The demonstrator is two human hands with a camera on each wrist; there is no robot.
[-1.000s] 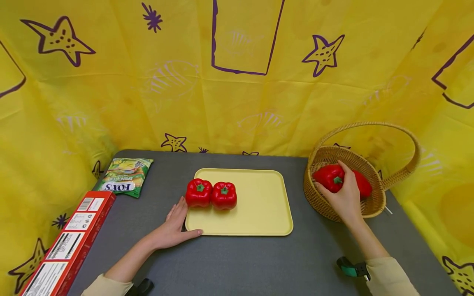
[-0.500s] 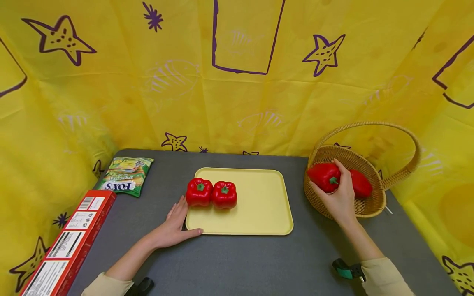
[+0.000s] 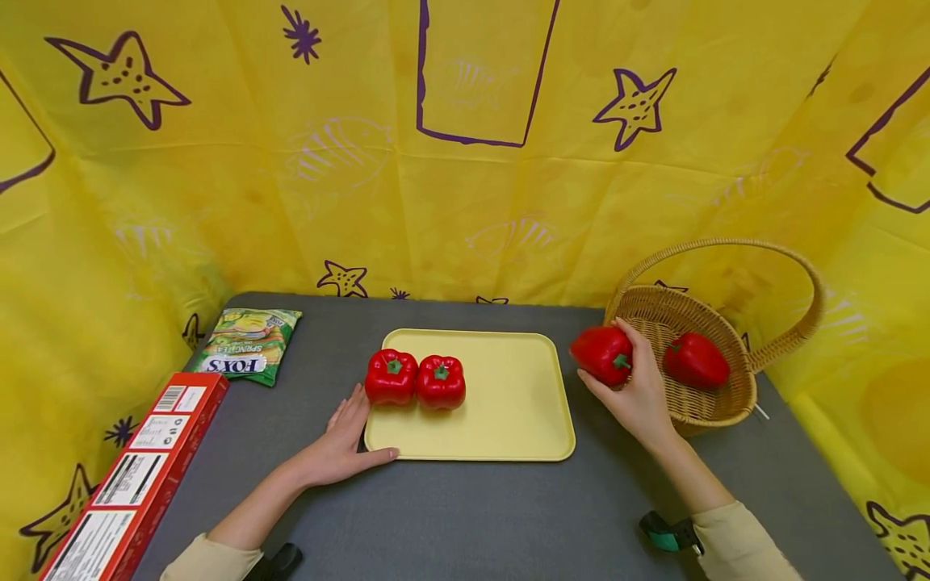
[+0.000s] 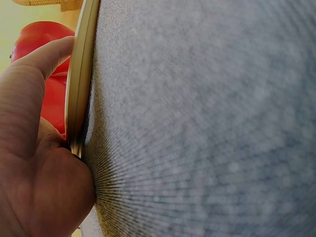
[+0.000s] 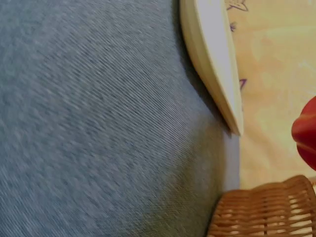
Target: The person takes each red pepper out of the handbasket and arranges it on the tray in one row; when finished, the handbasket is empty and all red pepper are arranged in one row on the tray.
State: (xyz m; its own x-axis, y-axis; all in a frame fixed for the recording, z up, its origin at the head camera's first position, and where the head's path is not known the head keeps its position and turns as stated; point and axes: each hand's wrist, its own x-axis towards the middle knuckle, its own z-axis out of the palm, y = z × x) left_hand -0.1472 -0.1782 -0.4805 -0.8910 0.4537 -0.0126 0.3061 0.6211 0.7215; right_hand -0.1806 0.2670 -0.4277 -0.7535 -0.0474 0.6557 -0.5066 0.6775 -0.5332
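My right hand (image 3: 639,395) grips a red bell pepper (image 3: 600,353) with a green stem, held between the basket and the yellow tray (image 3: 508,440). In the right wrist view only part of that pepper (image 5: 307,133) shows at the right edge. Another red pepper (image 3: 696,361) lies in the wicker basket (image 3: 715,413). My left hand (image 3: 337,448) rests at the tray's near left corner, thumb on the front rim, fingers stretched along the left side. Two red bell peppers, a left one (image 3: 391,378) and a right one (image 3: 440,383), sit side by side on the tray's left part.
A green Fox's packet (image 3: 250,343) lies at the back left of the grey table (image 3: 465,516). In front of it is a long red box (image 3: 145,468). The basket's tall handle (image 3: 726,244) arches over it. Yellow patterned cloth (image 3: 465,202) hangs behind and at both sides.
My right hand has lifted the pepper out of the basket and carried it left, past the basket's rim. The pepper left in the basket is now more exposed. My left hand has stayed put.
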